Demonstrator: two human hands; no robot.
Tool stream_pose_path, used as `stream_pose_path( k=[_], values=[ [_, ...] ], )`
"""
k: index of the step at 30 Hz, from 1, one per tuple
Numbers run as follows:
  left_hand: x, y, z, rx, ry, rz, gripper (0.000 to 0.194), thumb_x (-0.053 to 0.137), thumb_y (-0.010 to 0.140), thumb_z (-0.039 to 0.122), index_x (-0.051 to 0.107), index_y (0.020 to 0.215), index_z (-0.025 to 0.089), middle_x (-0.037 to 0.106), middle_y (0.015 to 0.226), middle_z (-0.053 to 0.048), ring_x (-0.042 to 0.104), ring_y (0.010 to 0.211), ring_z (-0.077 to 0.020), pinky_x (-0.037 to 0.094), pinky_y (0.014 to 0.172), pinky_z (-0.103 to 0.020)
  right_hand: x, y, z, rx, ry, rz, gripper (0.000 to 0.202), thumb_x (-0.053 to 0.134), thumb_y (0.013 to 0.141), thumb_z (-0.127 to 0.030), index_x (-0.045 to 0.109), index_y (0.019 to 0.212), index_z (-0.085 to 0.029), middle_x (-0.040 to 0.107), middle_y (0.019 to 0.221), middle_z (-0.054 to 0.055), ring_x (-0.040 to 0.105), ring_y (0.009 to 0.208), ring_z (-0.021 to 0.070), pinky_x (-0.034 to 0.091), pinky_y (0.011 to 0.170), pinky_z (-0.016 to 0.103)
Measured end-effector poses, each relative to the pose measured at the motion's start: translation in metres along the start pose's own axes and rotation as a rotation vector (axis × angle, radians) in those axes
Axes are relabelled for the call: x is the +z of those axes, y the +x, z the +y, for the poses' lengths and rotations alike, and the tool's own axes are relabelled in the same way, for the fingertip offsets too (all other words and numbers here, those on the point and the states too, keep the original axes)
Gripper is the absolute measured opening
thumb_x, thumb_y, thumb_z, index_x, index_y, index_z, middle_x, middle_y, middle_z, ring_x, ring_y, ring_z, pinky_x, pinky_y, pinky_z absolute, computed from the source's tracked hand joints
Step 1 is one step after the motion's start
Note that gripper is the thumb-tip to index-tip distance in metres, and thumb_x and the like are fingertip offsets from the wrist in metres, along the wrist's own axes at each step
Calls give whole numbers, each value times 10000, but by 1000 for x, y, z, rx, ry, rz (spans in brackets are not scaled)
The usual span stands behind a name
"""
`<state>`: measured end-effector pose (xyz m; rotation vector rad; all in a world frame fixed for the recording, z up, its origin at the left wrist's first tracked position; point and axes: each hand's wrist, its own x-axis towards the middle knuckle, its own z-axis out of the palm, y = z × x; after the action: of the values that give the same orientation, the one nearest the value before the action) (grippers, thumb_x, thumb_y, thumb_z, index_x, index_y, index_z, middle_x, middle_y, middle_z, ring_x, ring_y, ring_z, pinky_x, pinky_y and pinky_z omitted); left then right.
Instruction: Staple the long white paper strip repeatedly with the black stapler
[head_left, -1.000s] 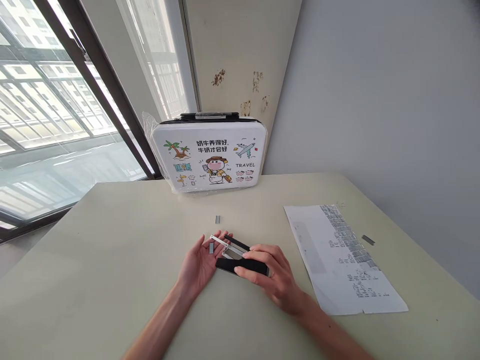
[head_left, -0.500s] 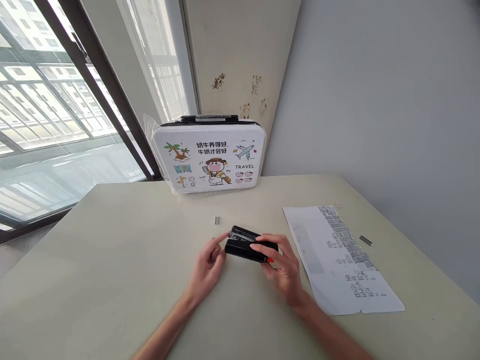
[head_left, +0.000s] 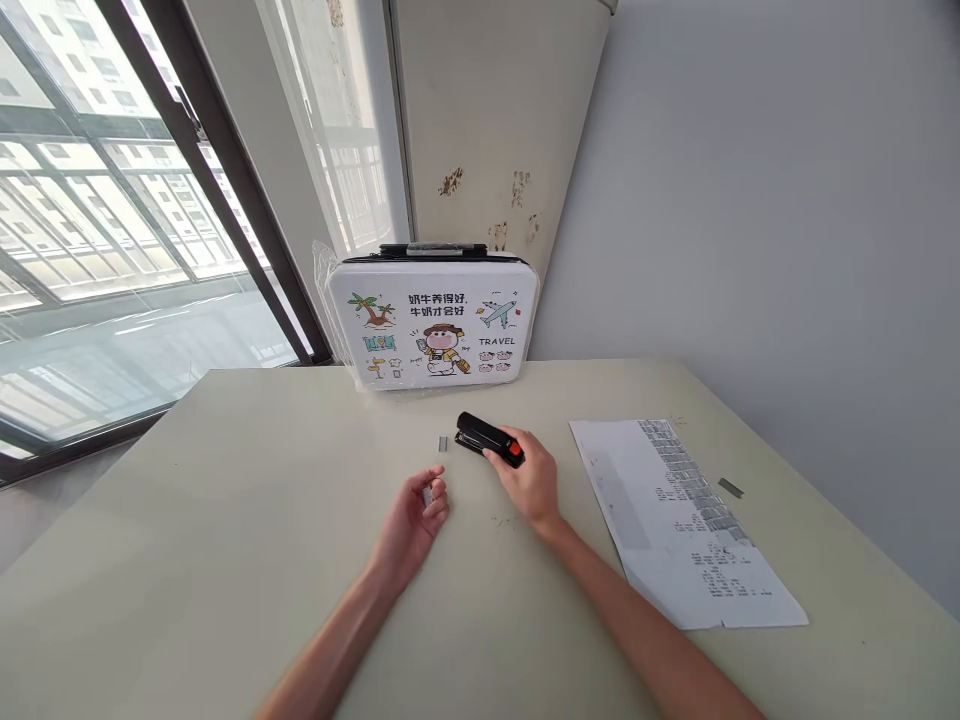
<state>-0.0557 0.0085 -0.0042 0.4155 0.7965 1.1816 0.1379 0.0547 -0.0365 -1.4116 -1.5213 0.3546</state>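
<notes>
My right hand (head_left: 532, 475) is wrapped around the back end of a black stapler (head_left: 484, 435) with a red patch near its rear. The stapler's front points to the left, and its top and base are slightly apart there. My left hand (head_left: 416, 515) is turned palm up with curled fingers, and a small grey strip of staples (head_left: 427, 494) shows between them. Just beyond the left fingertips, another short strip of staples (head_left: 442, 444) lies on the table, close to the stapler's front.
A printed sheet of paper (head_left: 622, 500) lies to the right, with a longer grey strip of staples (head_left: 730, 488) beyond its right edge. At the back of the table (head_left: 225, 520) stands a white cartoon suitcase (head_left: 405, 335) in clear plastic, with a wall and window around.
My right hand has moved the stapler forward and left and turned it, and its lid has been lowered. My left hand has drawn away from its front and curled around a strip of staples.
</notes>
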Motion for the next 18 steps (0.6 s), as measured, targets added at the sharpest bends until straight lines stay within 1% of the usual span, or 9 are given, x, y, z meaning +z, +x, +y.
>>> stream_pose_path(
  k=[2, 4, 5, 7, 9, 11, 13, 15, 18],
  values=[
    [-2, 2, 4, -31, -58, -3, 210, 679, 914, 283, 720, 1021, 107, 601, 826, -31, 532, 624, -98, 509, 616, -218, 16, 10, -1, 18, -20, 1, 273, 662, 925, -396, 700, 1137, -227, 778, 1060, 81, 719, 946, 273, 578, 850, 417],
    [-3, 3, 6, -48, -98, 0, 274, 619, 963, 310, 729, 1062, 80, 685, 958, -112, 654, 784, -153, 572, 751, -258, 24, 14, -5, 13, -32, -13, 305, 657, 924, -400, 683, 1170, -222, 773, 1067, 86, 717, 950, 280, 585, 841, 431],
    [-4, 3, 6, -58, -119, 2, 308, 591, 985, 322, 730, 1086, 66, 708, 1049, -155, 691, 889, -187, 583, 828, -283, 24, 14, -9, 5, -35, -16, 352, 658, 925, -401, 663, 1225, -217, 759, 1132, 102, 708, 1016, 290, 584, 871, 446],
    [-5, 5, 5, -83, -167, -10, 371, 549, 1019, 339, 724, 1138, 34, 704, 1220, -223, 701, 1101, -255, 565, 972, -334, 17, 8, -20, -53, -37, -14, 462, 646, 945, -384, 588, 1369, -209, 677, 1333, 140, 631, 1233, 304, 549, 997, 481],
    [-5, 5, 2, -113, -208, -48, 424, 521, 1042, 359, 713, 1174, 4, 685, 1301, -260, 663, 1236, -304, 520, 1069, -380, 5, -3, -32, -200, -51, -60, 459, 627, 975, -341, 561, 1416, -231, 585, 1457, 136, 500, 1408, 296, 472, 1126, 505],
    [-5, 4, -2, -151, -220, -118, 468, 496, 1061, 389, 705, 1209, -3, 687, 1315, -262, 643, 1281, -323, 490, 1103, -406, -9, -18, -43, -375, -92, -181, 385, 655, 976, -333, 620, 1353, -262, 562, 1472, 116, 422, 1473, 302, 429, 1179, 522],
    [-4, 1, -6, -202, -203, -201, 495, 477, 1075, 423, 695, 1253, 15, 697, 1317, -242, 635, 1296, -325, 487, 1095, -409, -20, -31, -50, -470, -146, -300, 355, 743, 932, -364, 680, 1266, -262, 543, 1493, 115, 376, 1500, 335, 435, 1179, 545],
    [-1, -4, -11, -246, -172, -277, 503, 490, 1075, 448, 688, 1288, 37, 709, 1309, -220, 629, 1305, -322, 495, 1071, -396, -27, -42, -54, -477, -176, -349, 327, 804, 891, -370, 718, 1179, -240, 532, 1510, 124, 375, 1496, 352, 465, 1158, 546],
    [6, -11, -18, -283, -119, -340, 518, 552, 1049, 484, 688, 1304, 54, 731, 1269, -207, 639, 1292, -324, 505, 1041, -384, -40, -49, -52, -478, -160, -346, 203, 777, 922, -321, 731, 1097, -228, 586, 1459, 121, 441, 1452, 323, 511, 1119, 511]
  ],
)
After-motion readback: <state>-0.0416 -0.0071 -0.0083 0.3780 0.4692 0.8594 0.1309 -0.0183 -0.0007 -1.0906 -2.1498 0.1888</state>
